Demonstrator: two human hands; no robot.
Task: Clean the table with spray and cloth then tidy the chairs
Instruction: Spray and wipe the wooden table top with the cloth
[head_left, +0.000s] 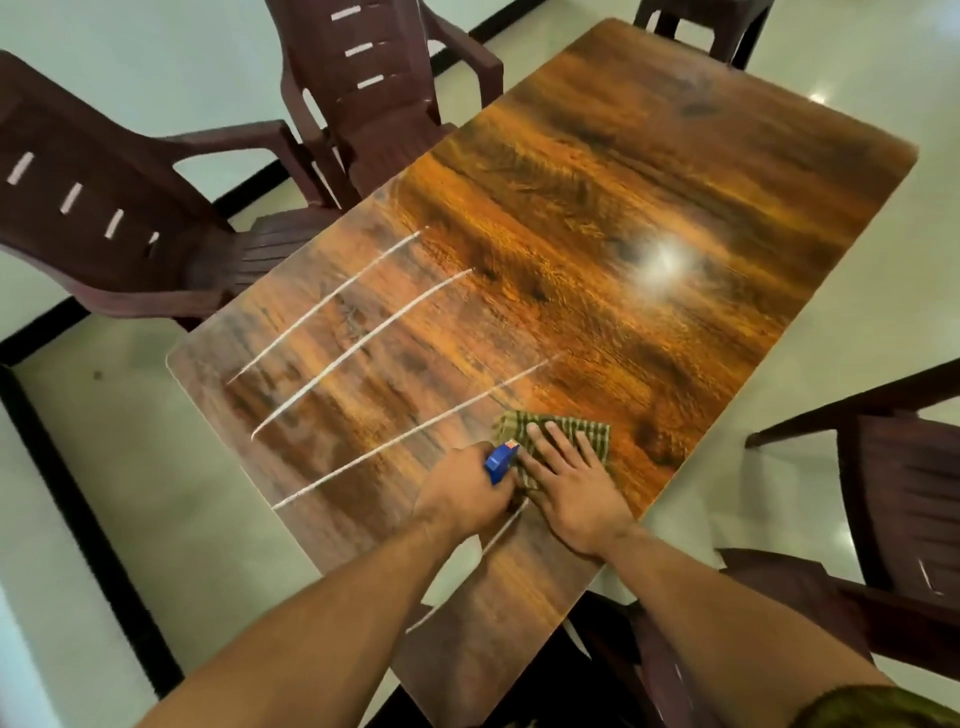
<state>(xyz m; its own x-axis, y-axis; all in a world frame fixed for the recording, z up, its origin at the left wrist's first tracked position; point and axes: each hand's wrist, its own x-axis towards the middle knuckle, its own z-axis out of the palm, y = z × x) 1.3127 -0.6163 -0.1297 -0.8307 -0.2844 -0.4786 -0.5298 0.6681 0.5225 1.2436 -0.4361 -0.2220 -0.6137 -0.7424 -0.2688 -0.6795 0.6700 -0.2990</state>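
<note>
**Cloth Under One Palm, Sprayer in the Other**

The right hand (571, 488) lies flat, fingers spread, on a green checked cloth (589, 430). It presses the cloth onto the glossy wood-grain counter (623, 208), close to the counter's right edge and toward the near end. Just beside it on the left, the left hand (462, 493) curls round a blue spray bottle (500, 461) (only the blue head with a small orange tip shows; the hand hides the body). Thin pale streaks (332, 306) run slantwise across the near-left half of the counter, and a bright glare spot (665, 260) sits near its middle. Dark maroon plastic armchairs (104, 208) stand around the counter: two at the left side, one at the far end, one at the right, and one partly under the near end. Below lies a pale shiny floor (156, 467) crossed by black strips.
</note>
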